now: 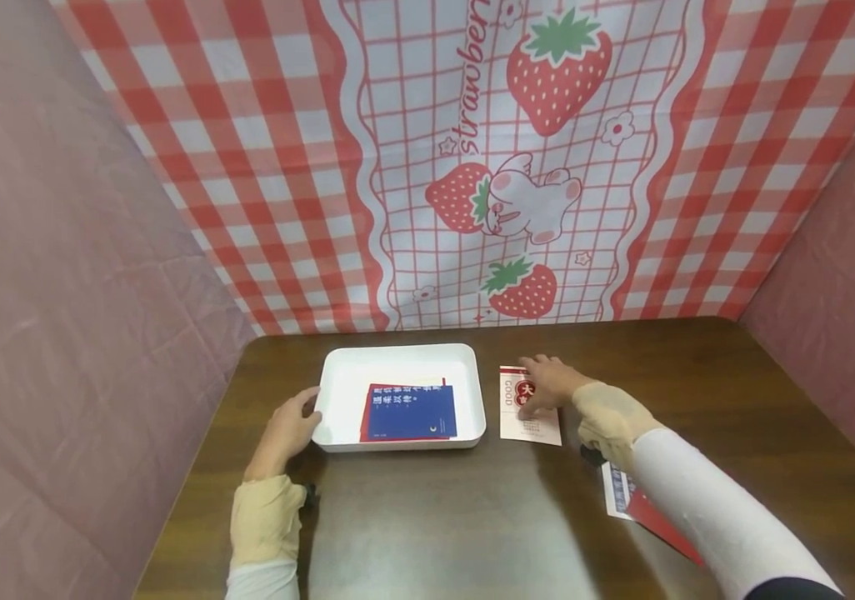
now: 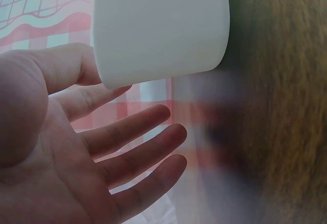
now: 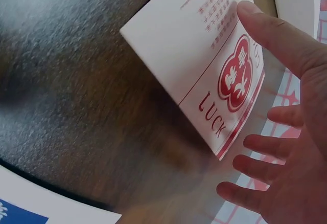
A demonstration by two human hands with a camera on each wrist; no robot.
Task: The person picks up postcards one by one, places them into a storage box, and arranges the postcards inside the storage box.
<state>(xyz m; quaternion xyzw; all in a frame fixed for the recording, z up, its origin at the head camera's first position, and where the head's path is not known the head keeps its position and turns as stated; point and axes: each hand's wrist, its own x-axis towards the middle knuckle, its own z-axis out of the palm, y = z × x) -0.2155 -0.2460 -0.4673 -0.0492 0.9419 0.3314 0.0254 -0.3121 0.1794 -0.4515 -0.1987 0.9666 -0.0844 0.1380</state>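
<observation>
At the left end of the white tray (image 1: 401, 447), my left hand (image 1: 294, 427) holds the rim, thumb over it and index finger (image 2: 87, 100) at the corner outside. The other fingers stay loosely extended beside the tray. A blue card (image 1: 412, 414) with white lettering lies in the tray on a red one (image 1: 365, 421). To the tray's right, my right hand (image 1: 551, 385) is over a white card (image 1: 508, 425) with a red emblem and "GOOD" and "LUCK". Its thumb (image 3: 258, 17) overlaps the card's face, while the spread fingers (image 3: 265, 144) reach past the back edge.
Under my right forearm lie a white-and-blue card (image 1: 614, 490) and a red card (image 1: 663, 525), partly hidden by the sleeve. A strawberry-patterned checked cloth (image 1: 307, 167) hangs behind the brown table (image 1: 412, 517). Pink cloth walls (image 1: 97, 292) flank both sides.
</observation>
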